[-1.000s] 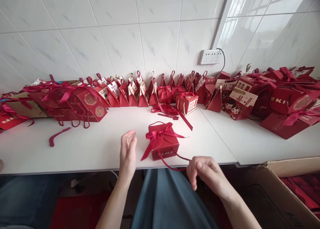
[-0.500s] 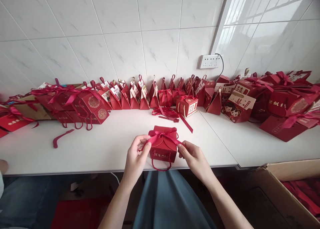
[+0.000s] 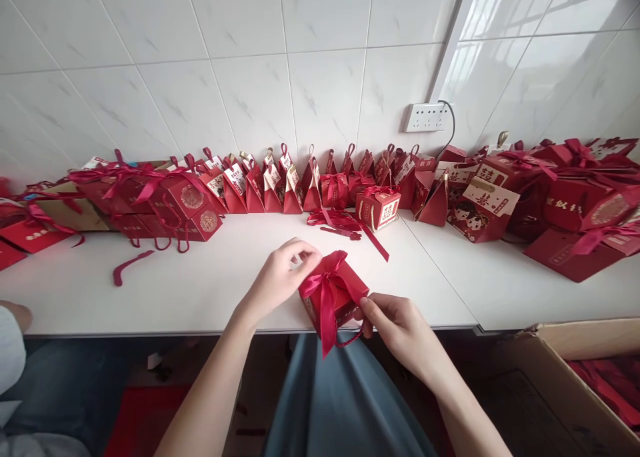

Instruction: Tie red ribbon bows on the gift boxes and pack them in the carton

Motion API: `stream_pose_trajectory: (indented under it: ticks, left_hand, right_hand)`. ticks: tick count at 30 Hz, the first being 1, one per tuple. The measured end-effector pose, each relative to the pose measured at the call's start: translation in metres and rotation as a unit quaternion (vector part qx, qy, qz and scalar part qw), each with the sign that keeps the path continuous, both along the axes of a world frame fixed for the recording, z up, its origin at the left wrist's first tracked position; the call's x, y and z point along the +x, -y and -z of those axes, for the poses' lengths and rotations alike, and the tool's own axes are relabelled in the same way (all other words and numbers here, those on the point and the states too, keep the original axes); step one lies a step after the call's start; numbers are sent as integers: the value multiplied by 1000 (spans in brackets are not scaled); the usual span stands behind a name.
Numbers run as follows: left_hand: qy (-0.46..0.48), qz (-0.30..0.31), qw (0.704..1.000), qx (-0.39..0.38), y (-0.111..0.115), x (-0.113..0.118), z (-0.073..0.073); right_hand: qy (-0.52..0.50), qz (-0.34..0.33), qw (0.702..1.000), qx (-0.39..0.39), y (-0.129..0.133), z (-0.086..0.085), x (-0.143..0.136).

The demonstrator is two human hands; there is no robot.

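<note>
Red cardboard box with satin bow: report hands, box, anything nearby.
Left hand at far left of red cardboard box, right hand at its right corner; grips unclear. Box at front edge of white tabletop, satin bow tied. Loose crimson ribbons beyond.

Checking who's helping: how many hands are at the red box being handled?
2: the left hand at the far left side of the box, the right hand at its right corner. Another person's sleeve shows at the left edge; any hand there is unclear.

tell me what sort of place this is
Probably a packaging workroom: red wedding-favor boxes stand along a long white table against a tiled wall, and an open cardboard carton is at the right.
</note>
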State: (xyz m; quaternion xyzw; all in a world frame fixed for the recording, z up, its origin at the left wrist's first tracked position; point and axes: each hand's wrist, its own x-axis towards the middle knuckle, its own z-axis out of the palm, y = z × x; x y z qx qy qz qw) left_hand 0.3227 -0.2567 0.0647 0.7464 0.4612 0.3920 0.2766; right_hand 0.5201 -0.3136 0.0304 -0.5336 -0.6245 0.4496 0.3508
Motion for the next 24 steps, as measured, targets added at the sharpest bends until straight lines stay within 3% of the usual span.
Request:
stream_pose_trajectory:
  ticks: [5,11,19,24]
  left_hand:
    - [-131,9,991,-5,-11,12,8]
    - [-85,-15,996,-35,-9,12,20]
    - [-79,-7,995,-55,-12,15,20]
    - [-77,-3,996,-45,-14,14,23]
  right_hand:
    - [7,-14,1000,11,2,5,0]
    - [36,-22,999,4,8,6,-1]
    - [20,-37,999,-13,13,7,3]
    - [-30,-124,989,-79,20,14,-6]
